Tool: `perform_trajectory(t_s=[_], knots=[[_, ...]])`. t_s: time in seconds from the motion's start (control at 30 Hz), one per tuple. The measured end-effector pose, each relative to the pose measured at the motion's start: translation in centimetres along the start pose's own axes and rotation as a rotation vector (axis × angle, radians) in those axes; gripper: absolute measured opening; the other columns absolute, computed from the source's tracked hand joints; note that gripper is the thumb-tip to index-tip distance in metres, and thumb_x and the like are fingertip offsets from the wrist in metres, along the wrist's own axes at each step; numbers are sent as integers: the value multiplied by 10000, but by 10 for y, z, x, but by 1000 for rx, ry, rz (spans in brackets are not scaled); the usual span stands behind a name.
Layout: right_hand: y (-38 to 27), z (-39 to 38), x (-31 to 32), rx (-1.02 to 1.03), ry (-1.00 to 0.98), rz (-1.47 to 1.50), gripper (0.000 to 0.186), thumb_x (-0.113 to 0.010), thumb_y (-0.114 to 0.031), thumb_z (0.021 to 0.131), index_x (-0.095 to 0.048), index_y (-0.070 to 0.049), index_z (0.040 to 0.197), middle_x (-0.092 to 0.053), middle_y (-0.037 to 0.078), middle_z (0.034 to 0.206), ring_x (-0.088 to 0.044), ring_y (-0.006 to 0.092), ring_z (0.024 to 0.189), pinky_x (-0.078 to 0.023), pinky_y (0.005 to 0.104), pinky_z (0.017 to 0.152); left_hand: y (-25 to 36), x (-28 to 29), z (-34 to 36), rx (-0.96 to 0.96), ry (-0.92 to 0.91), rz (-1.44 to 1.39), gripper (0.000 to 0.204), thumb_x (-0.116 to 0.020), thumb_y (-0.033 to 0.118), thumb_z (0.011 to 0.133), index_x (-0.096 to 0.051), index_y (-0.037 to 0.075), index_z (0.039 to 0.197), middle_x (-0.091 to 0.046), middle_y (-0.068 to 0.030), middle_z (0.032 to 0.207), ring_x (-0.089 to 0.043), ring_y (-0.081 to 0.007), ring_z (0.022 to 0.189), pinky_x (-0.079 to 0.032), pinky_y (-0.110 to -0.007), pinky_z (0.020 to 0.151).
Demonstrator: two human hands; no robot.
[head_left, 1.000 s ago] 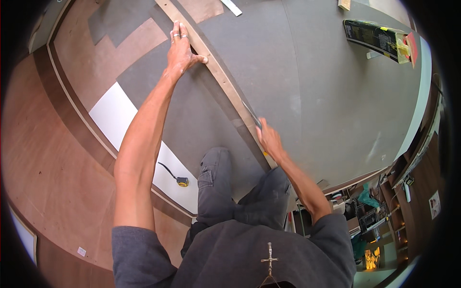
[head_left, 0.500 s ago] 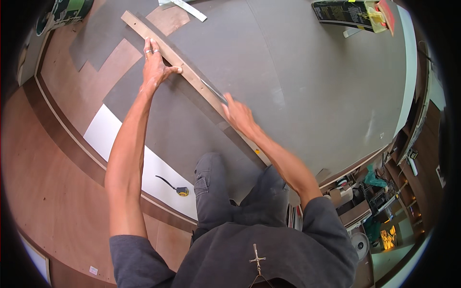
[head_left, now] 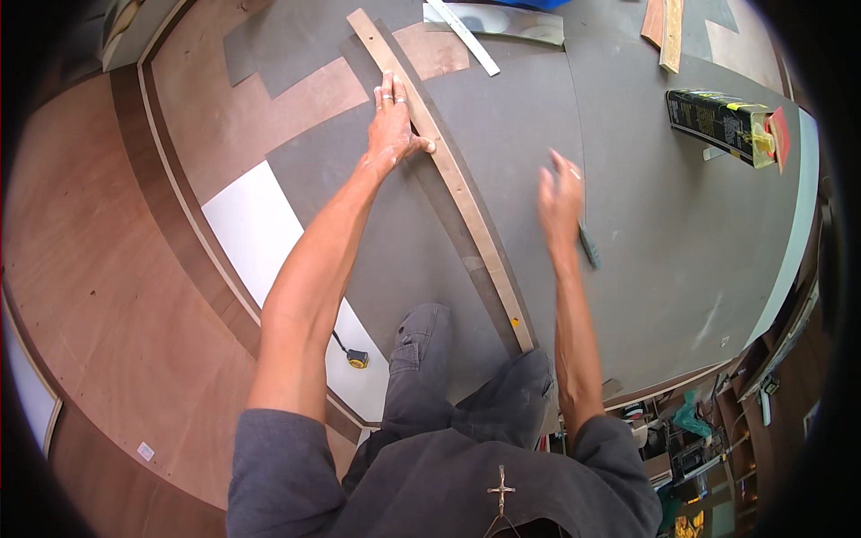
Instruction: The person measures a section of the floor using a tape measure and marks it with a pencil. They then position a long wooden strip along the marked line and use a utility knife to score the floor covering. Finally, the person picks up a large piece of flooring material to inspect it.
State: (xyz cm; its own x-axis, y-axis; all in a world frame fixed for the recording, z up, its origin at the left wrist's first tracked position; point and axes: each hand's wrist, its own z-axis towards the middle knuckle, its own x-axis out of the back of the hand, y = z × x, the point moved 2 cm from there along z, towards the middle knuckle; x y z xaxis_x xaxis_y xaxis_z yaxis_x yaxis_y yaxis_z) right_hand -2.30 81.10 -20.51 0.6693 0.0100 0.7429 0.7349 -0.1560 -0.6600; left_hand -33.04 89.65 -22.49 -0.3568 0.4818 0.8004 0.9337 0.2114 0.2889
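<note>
A long, pale wooden strip [head_left: 459, 190] lies slantwise across the grey sheet [head_left: 646, 242], its near end by my right knee. My left hand [head_left: 392, 134] presses on it from the left, fingers and thumb spread apart along it. To the right of the strip, my right hand [head_left: 560, 202] is raised and smeared by motion; its thumb and forefinger look apart. Beside its wrist shows a cutter with a grey-green handle [head_left: 588, 246]. The handle is sharp and seems to lie on the sheet, apart from my fingers.
A black rectangular can [head_left: 722, 125] lies at the right. A white strip [head_left: 464, 36] and a shiny panel piece [head_left: 520, 23] are at the far side, with wood pieces [head_left: 664, 34] farther right. A tape measure [head_left: 358, 359] sits on the white sheet [head_left: 254, 224] near my left knee.
My right hand has left the strip's edge, moved right and appears to have let go of the cutter. My left hand stays on the strip. The view has shifted and turned.
</note>
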Motion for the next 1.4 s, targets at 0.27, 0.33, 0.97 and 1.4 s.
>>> perform_trajectory(t_s=[0.27, 0.33, 0.97, 1.4], knots=[[-142, 115, -189, 52, -46, 152, 451, -608, -244, 971, -595, 44, 1318, -653, 267, 1239, -600, 426, 1198, -454, 495, 1070, -3, -11, 11, -12, -16, -182, 1344, -970, 279, 623, -133, 33, 1644, -29, -180, 1734, -154, -447, 1570, -415, -439, 1203], [-154, 117, -197, 26, -21, 139, 493, -618, -285, 960, -595, 58, 1313, -654, 276, 1238, -596, 436, 1196, -441, 500, 1083, -11, -15, 11, -43, 97, -209, 1226, -900, 297, 714, -137, 131, 1659, -38, -136, 1741, -151, -453, 1569, -464, -489, 1154], [-91, 101, -127, -114, -55, 373, 368, -719, -142, 914, -604, 13, 1227, -648, 178, 1098, -655, 282, 959, -532, 405, 863, 1, -3, 3, -19, 34, -80, 1483, -1028, 265, 482, -130, -19, 1627, -60, -154, 1733, -163, -428, 1570, -478, -489, 1154], [-46, -89, -102, -263, -78, 51, 622, -841, -130, 806, -548, -65, 1351, -548, 149, 1262, -530, 357, 1202, -445, 497, 988, 7, -6, 7, -55, 22, 47, 1528, -1015, 411, 508, -85, -86, 1615, -27, -205, 1722, -292, -378, 1536, -446, -424, 1175]])
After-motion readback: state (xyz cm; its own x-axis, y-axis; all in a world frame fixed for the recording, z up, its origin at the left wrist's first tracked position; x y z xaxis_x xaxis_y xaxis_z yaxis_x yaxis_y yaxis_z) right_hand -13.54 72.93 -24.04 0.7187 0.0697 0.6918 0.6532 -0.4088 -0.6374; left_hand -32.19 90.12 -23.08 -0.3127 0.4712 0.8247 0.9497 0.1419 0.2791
